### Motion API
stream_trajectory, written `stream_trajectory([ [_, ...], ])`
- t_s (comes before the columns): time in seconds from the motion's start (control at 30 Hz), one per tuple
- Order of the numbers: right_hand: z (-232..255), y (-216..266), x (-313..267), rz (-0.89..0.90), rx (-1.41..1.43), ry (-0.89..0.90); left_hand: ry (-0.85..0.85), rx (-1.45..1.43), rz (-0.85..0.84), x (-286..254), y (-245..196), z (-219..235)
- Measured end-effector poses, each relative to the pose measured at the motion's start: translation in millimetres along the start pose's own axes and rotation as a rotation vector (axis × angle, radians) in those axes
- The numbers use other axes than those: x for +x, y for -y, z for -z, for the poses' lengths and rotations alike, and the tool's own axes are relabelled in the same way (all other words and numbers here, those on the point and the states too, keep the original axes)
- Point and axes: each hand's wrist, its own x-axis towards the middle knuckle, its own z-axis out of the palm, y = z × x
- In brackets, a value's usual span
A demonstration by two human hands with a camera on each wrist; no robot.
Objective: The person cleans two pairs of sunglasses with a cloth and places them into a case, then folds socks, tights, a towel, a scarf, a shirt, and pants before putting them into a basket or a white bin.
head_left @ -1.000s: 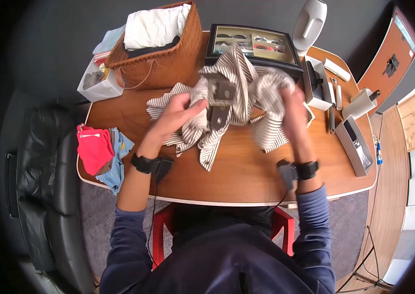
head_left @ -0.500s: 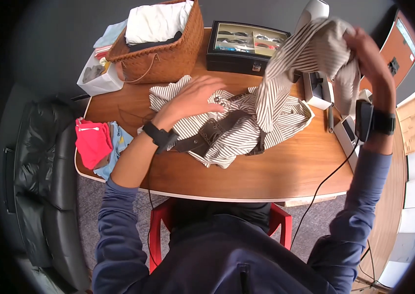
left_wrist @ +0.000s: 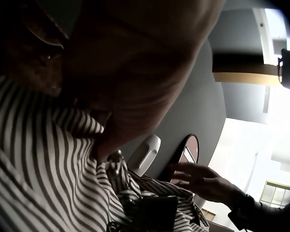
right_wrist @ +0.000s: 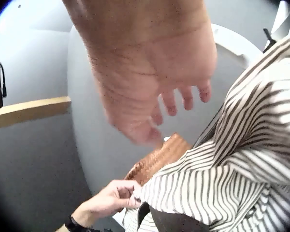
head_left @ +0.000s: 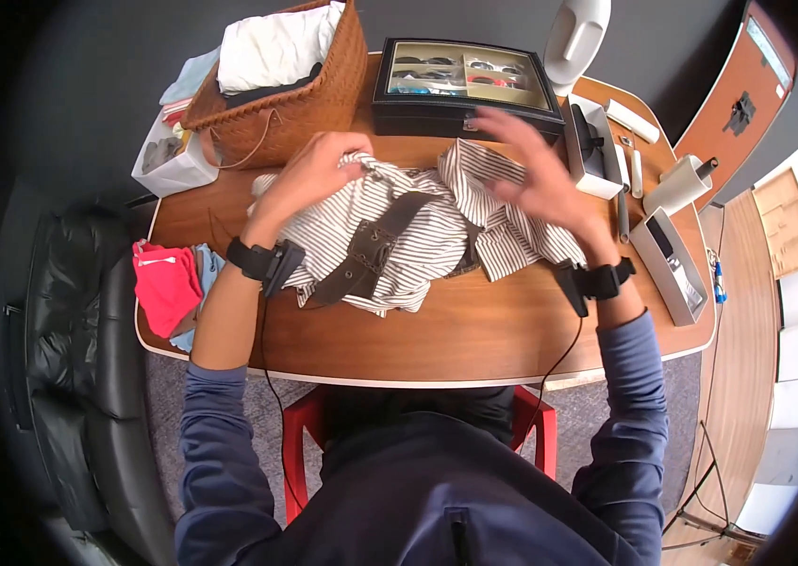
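A brown-and-white striped garment (head_left: 418, 247) with a dark belt (head_left: 370, 250) lies bunched on the table. My left hand (head_left: 309, 174) pinches its upper left edge between thumb and fingers; the left wrist view has the striped cloth (left_wrist: 43, 159) running up to that hand (left_wrist: 135, 72). Over the garment's right part hovers my right hand (head_left: 540, 179), fingers spread and holding nothing. In the right wrist view, the right hand (right_wrist: 150, 72) is above the cloth (right_wrist: 198, 188), and the left hand (right_wrist: 118, 195) grips the cloth's edge.
A woven basket (head_left: 295, 118) with folded clothes and a white bin (head_left: 177, 170) stand at the back left. Red shorts (head_left: 168, 288) lie at the left edge. Behind the garment is a glasses case (head_left: 465, 113); open boxes (head_left: 673, 269) and a white cup (head_left: 677, 186) are at right.
My right hand has let go of the raised striped cloth and moved back left; that part now lies on the table. My left hand, earlier spread over the garment, now pinches its edge.
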Motion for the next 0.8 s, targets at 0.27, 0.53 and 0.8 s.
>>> stream_trajectory([
  [0.27, -22, 40, -50, -0.23, -0.23, -0.003, -0.349, 0.203, -0.121, -48, -12, 28],
  [0.53, -13, 48, -59, -0.562, 0.046, 0.454, -0.364, -0.162, 0.11, -34, 20, 11],
  [0.8, -98, 56, -31, -0.839, 1.173, -0.283, -0.162, -1.051, -0.111, 9, -63, 45],
])
